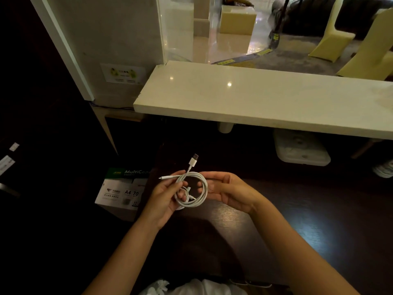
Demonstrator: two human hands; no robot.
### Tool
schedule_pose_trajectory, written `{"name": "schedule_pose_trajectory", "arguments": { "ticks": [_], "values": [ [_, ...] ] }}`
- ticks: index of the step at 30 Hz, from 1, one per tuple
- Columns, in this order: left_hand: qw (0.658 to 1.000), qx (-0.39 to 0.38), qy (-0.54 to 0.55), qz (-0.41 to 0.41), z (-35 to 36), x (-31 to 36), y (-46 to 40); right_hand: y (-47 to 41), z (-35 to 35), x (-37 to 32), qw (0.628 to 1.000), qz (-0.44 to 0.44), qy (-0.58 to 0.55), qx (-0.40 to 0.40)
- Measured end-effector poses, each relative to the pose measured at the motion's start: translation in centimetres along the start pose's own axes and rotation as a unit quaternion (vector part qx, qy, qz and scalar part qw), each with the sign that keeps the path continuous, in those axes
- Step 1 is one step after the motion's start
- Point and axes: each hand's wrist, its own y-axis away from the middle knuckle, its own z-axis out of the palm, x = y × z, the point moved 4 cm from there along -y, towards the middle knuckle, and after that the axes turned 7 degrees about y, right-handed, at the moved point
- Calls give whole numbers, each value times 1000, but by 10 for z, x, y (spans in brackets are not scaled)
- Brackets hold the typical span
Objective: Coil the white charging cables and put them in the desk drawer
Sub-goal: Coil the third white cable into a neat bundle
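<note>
While your left hand [164,198] closes its fingers and thumb on the left side of the coiled white charging cable [192,189], your right hand [227,192] is half open, fingertips touching the coil's right edge. You hold the coil in the air between both hands, above the dark wooden desk [287,220]. Its USB plug [194,160] sticks up from the top of the loop, and a thin connector end [162,178] points left. Beyond the desk's left edge sits a box of A4 paper [121,191]. Farther out, a pale stone counter [265,99] runs across above the desk.
</note>
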Motion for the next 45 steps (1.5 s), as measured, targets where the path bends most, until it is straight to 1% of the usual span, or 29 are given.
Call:
{"name": "schedule_pose_trajectory", "arguments": {
  "ticks": [1, 3, 7, 10, 12, 15, 17, 20, 22, 24, 29, 33, 36, 40, 45],
  "values": [
    [1000, -1, 6, -4, 0, -1, 0, 1, 0, 1, 1000, -5, -5, -15],
    [1000, -4, 19, -9, 2, -3, 0, 0, 0, 2, 1000, -17, -19, -16],
    [999, -6, 31, -3, 4, -3, -4, -1, -2, 4, 998, -42, -37, 39],
    [999, -30, 1, 17, 3, 1, -7, -2, -5, 7, 996, -51, -37, 70],
    [999, -38, -20, 25, 2, 2, -9, -4, -7, 10, 995, -49, -34, 83],
    [999, -43, -15, 16, -3, 2, -11, -8, -7, 13, 992, -33, -12, 120],
    [999, -34, -14, 14, -8, 1, -13, -13, -7, 13, 988, -24, 14, 150],
    [999, 30, -28, 25, -19, -1, -21, -22, -1, 14, 977, -6, 61, 202],
    [994, 82, -55, 42, -27, -1, -27, -28, 7, 16, 969, 8, 88, 231],
    [987, 114, -95, 57, -34, 0, -32, -34, 13, 18, 962, 19, 108, 250],
    [973, 136, -181, 50, -58, -3, -38, -48, 11, 38, 939, 56, 203, 273],
    [957, 161, -235, 51, -73, -16, -52, -61, 5, 58, 927, 104, 223, 284],
    [939, 163, -298, 58, -81, -24, -66, -71, 1, 73, 917, 122, 215, 314],
    [926, 156, -339, 60, -88, -29, -79, -79, -1, 83, 903, 142, 227, 337],
    [904, 136, -399, 72, -95, -34, -85, -81, -4, 89, 867, 147, 310, 361]
  ]
}}
